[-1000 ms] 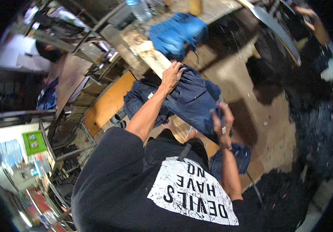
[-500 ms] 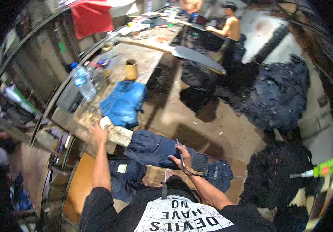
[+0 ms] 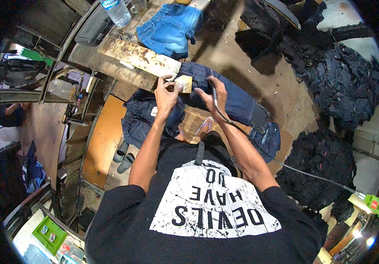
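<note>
My left hand (image 3: 166,96) pinches a small flat yellow-and-white piece (image 3: 184,82), like a card or pad, over dark blue jeans (image 3: 238,99). The jeans lie over the end of a pale, stained board (image 3: 139,56). My right hand (image 3: 216,93) is beside the piece, its fingers curled round a thin dark handpiece. From that a flexible cable (image 3: 306,169) runs past my right forearm to a green power tool (image 3: 375,204). Another dark pair of jeans (image 3: 147,116), with a white label, hangs below the board.
Light blue denim shorts (image 3: 172,28) and a water bottle (image 3: 117,12) are on the bench beyond the board. Heaps of black cloth (image 3: 343,83) lie on the floor at right. Sandals (image 3: 125,163) stand near an orange-brown panel (image 3: 103,141) at left.
My left hand has come right from the board, bringing the small piece over the jeans. My right hand has stayed near it with the handpiece. The view has tilted down.
</note>
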Demonstrator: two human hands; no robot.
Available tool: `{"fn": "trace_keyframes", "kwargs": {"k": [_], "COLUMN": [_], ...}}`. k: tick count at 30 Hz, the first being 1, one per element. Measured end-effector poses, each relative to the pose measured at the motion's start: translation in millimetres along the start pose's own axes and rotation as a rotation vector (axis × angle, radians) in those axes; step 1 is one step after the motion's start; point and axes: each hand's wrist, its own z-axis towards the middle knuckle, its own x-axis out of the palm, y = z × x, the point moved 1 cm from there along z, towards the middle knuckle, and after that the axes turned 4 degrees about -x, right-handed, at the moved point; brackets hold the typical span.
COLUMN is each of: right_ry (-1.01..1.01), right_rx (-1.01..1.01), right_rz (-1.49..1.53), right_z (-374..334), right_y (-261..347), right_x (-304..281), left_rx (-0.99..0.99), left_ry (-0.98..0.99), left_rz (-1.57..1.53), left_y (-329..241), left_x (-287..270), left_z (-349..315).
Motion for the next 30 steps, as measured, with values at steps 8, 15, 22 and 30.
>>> {"fn": "trace_keyframes", "kwargs": {"k": [8, 15, 22, 30], "right_ry": [0.100, 0.326, 0.115, 0.019], "right_rx": [-0.165, -0.114, -0.146, -0.187], "right_rz": [-0.332, -0.408, -0.100, 0.242], "right_z": [11.0, 30.0, 40.4, 33.4], "right_y": [-2.1, -22.5, 5.0, 1.6], "right_x": [21.4, 32.2, 3.6, -24.9], "left_rx": [0.037, 0.177, -0.312, -0.046], "left_ry": [-0.007, 0.096, 0.155, 0.413], "left_rz": [0.206, 0.334, -0.378, 0.050], "left_y": [4.7, 4.9, 28.1, 22.7], "left_x": [3.3, 31.4, 67.1, 70.2], "left_z": [-1.6, 10.9, 23.2, 2.3]}}
